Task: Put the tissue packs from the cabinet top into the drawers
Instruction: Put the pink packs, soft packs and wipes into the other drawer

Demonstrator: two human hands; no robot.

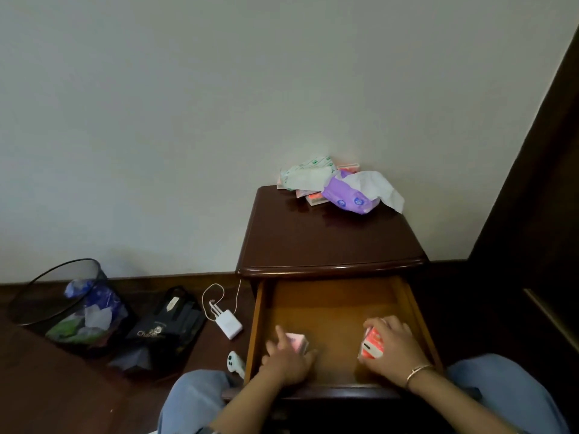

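Observation:
The dark wooden cabinet [329, 245] has its top drawer [329, 305] pulled out. Inside the drawer, my left hand [288, 361] grips a small pink tissue pack [297, 341] near the front left. My right hand [394, 349] holds a red and white tissue pack [372, 344] at the front right. On the cabinet top against the wall lies a pile: a purple tissue pack [347, 198] with a white tissue sticking out, a green and white pack [305, 175], and small orange packs [315, 198] partly hidden beneath.
A mesh waste bin [62, 302] with rubbish stands on the floor at the left. Beside it lie a black bag [169, 324], a white charger with cable [228, 324] and a white controller [235, 363]. Dark wooden furniture [539, 214] rises at the right. My knees flank the drawer.

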